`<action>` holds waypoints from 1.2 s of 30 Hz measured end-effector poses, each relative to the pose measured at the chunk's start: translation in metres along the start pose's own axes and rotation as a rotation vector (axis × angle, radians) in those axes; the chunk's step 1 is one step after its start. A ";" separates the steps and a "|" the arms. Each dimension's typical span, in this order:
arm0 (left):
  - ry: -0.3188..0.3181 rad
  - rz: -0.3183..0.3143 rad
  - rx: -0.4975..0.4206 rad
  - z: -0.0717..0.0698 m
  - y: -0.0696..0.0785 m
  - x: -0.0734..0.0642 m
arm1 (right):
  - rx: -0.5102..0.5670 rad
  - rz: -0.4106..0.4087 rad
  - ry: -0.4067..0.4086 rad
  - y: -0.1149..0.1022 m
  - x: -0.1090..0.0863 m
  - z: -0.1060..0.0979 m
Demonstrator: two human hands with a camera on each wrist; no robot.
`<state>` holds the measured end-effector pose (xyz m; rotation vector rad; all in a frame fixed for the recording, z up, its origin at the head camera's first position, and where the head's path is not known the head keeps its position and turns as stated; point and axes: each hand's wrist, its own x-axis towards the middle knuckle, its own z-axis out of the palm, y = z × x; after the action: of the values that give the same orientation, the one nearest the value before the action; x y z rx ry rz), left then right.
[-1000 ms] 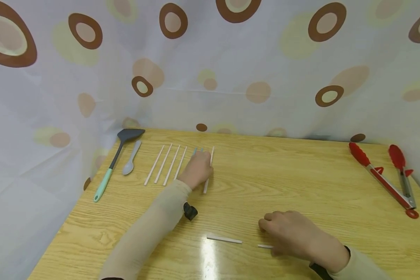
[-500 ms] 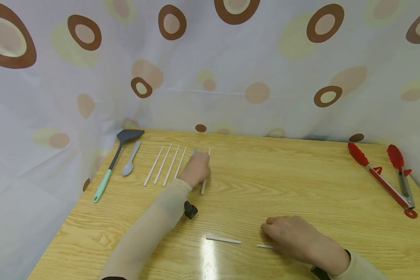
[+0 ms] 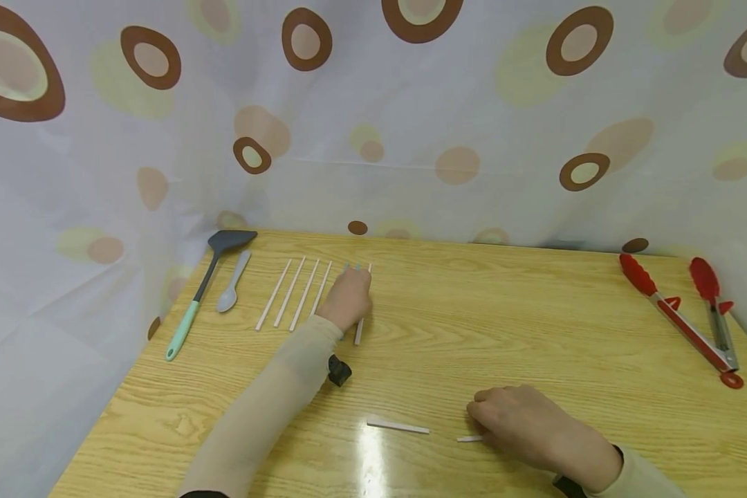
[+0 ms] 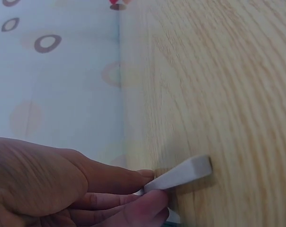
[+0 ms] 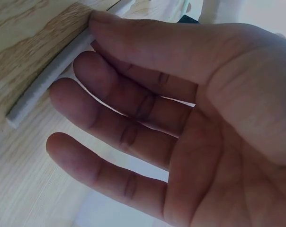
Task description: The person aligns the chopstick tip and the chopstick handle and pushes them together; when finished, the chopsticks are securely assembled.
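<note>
My left hand pinches a white chopstick between thumb and fingers at the right of a row. In the left wrist view the thick, square end of that chopstick juts out past the fingertips, close over the wood. Two blue ends peek out beyond the hand. Several white chopsticks lie side by side to its left. Near the front, my right hand holds another white chopstick at thumb and index finger, other fingers loosely bent. Part of it is hidden under the hand.
A lone white chopstick lies between the hands at the front. At left are a grey spoon and a dark spatula with a mint handle. Two red-tipped tongs lie far right. A patterned curtain backs the table.
My left hand has shifted its chopstick a little to the left, closer to the row. My right hand has moved slightly right and down, while its chopstick stays almost in place.
</note>
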<state>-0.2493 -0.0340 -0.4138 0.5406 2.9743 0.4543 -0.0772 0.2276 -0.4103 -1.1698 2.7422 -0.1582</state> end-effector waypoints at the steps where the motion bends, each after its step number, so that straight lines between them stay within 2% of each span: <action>1: -0.002 -0.002 -0.007 0.000 0.000 0.000 | -0.004 -0.003 0.004 0.000 0.000 0.000; 9: -0.005 -0.006 -0.042 0.000 -0.001 -0.002 | -0.010 -0.014 0.035 -0.002 -0.002 0.003; 14: -0.001 0.047 -0.013 -0.008 0.011 -0.015 | 0.007 -0.036 0.045 -0.001 -0.001 0.003; 18: -0.051 0.140 -0.037 -0.019 0.031 -0.032 | 0.013 -0.080 0.089 0.002 0.001 -0.001; 23: -0.213 0.312 0.015 -0.024 0.050 -0.060 | 0.044 -0.055 0.064 0.003 0.003 -0.011; 28: -0.348 0.462 0.127 -0.017 0.061 -0.088 | 0.088 -0.011 0.033 0.004 0.003 -0.017; 31: -0.372 0.527 0.206 -0.010 0.065 -0.101 | 0.108 -0.011 0.034 0.006 0.003 -0.019; 36: -0.329 0.570 0.294 0.000 0.066 -0.114 | 0.077 -0.021 0.101 0.007 0.003 -0.018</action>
<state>-0.1206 -0.0158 -0.3903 1.3562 2.5432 -0.0511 -0.0878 0.2309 -0.3937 -1.2017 2.7830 -0.3310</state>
